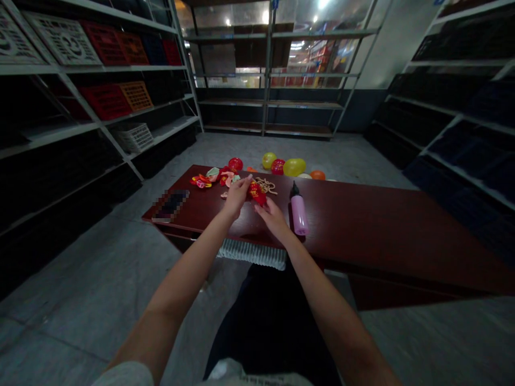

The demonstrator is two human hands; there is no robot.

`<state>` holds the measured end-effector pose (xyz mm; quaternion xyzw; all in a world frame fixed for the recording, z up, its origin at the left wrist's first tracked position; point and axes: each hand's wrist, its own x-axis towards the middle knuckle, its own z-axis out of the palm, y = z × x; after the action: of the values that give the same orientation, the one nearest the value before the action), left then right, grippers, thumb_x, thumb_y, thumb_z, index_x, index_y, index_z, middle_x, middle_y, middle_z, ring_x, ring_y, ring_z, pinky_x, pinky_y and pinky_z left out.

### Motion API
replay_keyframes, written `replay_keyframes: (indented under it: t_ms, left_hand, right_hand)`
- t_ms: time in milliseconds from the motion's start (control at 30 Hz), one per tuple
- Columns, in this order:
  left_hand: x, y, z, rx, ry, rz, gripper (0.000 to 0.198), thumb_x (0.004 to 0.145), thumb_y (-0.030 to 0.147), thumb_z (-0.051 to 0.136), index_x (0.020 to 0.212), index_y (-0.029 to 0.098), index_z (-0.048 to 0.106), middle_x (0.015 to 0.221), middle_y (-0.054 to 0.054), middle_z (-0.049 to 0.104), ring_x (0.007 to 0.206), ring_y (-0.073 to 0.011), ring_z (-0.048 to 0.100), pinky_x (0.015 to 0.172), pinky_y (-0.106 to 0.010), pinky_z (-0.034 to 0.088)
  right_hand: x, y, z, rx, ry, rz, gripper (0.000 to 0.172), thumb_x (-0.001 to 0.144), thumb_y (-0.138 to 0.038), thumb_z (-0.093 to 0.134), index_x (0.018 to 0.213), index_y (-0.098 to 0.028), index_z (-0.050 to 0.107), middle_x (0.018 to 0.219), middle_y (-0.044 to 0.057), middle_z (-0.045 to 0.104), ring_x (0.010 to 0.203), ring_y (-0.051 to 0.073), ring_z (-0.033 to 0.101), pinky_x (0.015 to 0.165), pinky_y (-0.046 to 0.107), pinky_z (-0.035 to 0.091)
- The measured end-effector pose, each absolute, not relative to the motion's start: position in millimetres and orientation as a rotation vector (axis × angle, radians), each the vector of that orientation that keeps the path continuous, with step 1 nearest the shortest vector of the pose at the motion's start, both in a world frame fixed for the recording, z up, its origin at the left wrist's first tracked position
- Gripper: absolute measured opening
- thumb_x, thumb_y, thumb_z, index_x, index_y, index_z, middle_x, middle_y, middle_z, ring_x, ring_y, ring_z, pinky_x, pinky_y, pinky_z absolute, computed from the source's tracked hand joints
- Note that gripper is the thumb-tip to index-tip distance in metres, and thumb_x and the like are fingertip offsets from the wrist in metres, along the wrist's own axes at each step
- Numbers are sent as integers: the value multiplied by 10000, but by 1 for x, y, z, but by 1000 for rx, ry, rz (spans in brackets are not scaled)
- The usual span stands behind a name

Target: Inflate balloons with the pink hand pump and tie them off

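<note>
Between my two hands, above the dark red table, is a small red balloon with yellow print, limp or barely filled. My left hand pinches at its upper left side, with the fingertips close together. From below, my right hand grips its lower end between thumb and fingers. A pink hand pump with a black nozzle lies just right of my right hand. Behind my hands is a tangle of beige uninflated balloons. Flat balloons in red, pink and pale green are piled left of my left hand.
A blurred-out phone lies at the table's left end. Inflated yellow balloons and red balloons are on the floor beyond the table. A grey ribbed cloth hangs at the near edge. Shelves with crates line the sides.
</note>
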<state>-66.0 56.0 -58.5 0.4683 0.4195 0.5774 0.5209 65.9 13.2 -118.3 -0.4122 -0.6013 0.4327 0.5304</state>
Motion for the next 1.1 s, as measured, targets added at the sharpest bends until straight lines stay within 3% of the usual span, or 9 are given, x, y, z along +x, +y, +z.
replay_keyframes:
  t_ms: [67,133,233,367,467,667,800,933,1100]
  left_hand:
    - [-52,52,-66,1016,939,1390,325,904,453,576,787,155,630,754,-50,650,622,-141,597,577,-245,467]
    - [-43,48,-79,944,882,1372,294,913,442,566,877,162,650,873,-69,685,714,-146,634,627,-241,491]
    - [-32,34,-105,893,856,1204,246,865,402,646,965,178,640,967,-68,691,741,-143,648,664,-256,514]
    - [-23,14,-133,860,799,984,426,854,577,588,855,155,641,759,-52,660,648,-144,634,695,-297,532]
    - [-19,7,-136,797,723,920,509,811,656,589,770,150,633,703,-52,649,670,-161,648,746,-326,539]
    - [-13,4,-123,754,652,1042,265,778,381,759,898,152,700,883,-55,713,782,-136,654,794,-270,513]
    - [-8,11,-121,688,628,1162,178,842,261,695,973,141,709,1010,-84,728,886,-142,669,824,-247,490]
    - [-10,26,-117,508,625,1265,108,928,236,575,947,165,654,1001,-81,733,868,-163,695,855,-315,505]
    - [-21,39,-115,428,601,1325,95,919,104,534,872,178,571,950,-46,730,796,-124,697,848,-294,518]
  right_hand:
    - [70,8,-118,-999,-1385,1113,342,846,-539,547,938,-220,627,677,-17,602,642,151,592,671,310,502]
    - [77,3,-118,-1017,-1366,1136,367,872,-566,479,866,-218,594,549,-61,476,508,117,502,563,275,458]
    - [87,1,-116,-1045,-1334,1167,353,866,-571,448,911,-231,536,529,-94,407,452,97,449,484,241,402]
    - [100,4,-115,-1115,-1362,1204,322,834,-549,458,931,-243,487,537,-108,409,400,88,401,408,223,342]
    - [108,5,-114,-1184,-1447,1191,257,822,-497,488,832,-241,476,529,-101,423,385,83,380,383,216,301]
    - [123,8,-106,-1291,-1683,951,199,830,-365,522,739,-201,586,658,-11,603,608,130,547,568,251,422]
    - [130,-1,-101,-1411,-1771,723,191,850,-358,545,854,-209,665,865,40,690,823,190,607,767,319,450]
    - [137,-17,-101,-1562,-1752,449,229,878,-363,530,997,-222,666,1051,97,666,1026,261,563,923,422,401]
    - [157,-18,-127,-1856,-1610,46,557,778,-388,653,1267,-136,562,1308,222,531,1204,362,463,990,519,368]
